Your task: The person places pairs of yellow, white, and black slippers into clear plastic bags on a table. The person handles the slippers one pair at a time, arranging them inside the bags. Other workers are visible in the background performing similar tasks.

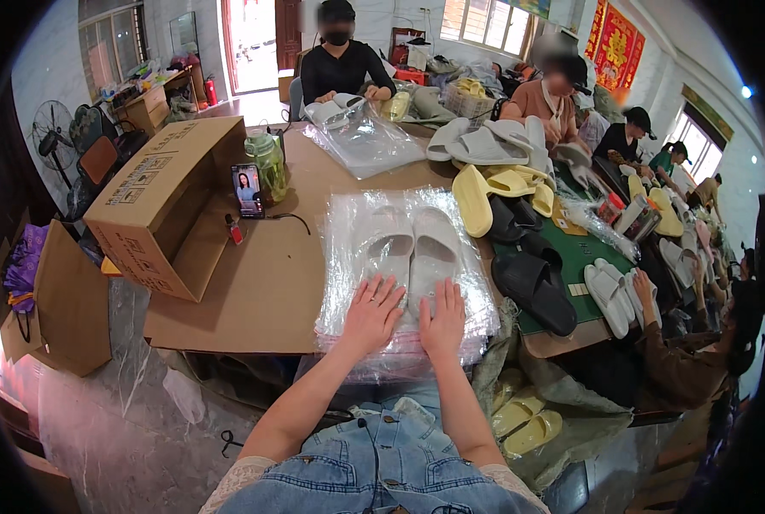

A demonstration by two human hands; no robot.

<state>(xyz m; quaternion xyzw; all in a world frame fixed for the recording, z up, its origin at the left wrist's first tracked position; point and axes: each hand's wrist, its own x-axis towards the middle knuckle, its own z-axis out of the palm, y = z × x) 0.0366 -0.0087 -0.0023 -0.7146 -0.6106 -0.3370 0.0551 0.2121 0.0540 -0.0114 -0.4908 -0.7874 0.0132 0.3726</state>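
Observation:
A pair of light grey slide sandals [435, 244] lies side by side in front of me, on or inside clear plastic; I cannot tell which. Beneath them is a stack of clear plastic bags [341, 257] near the table's front edge. My left hand [375, 310] rests flat on the heel end of the left sandal, fingers stretched out. Over the heel of the right sandal lies my right hand [442, 318], its fingers also straight. Neither hand is wrapped round anything.
Left on the table stands an open cardboard box [164, 206], beside a propped phone [248, 190] and a green bottle [267, 163]. Yellow slides [472, 201], black slides [534, 283] and grey slides [485, 144] crowd the right. Across the table sits a person [340, 64]; several others work along the right.

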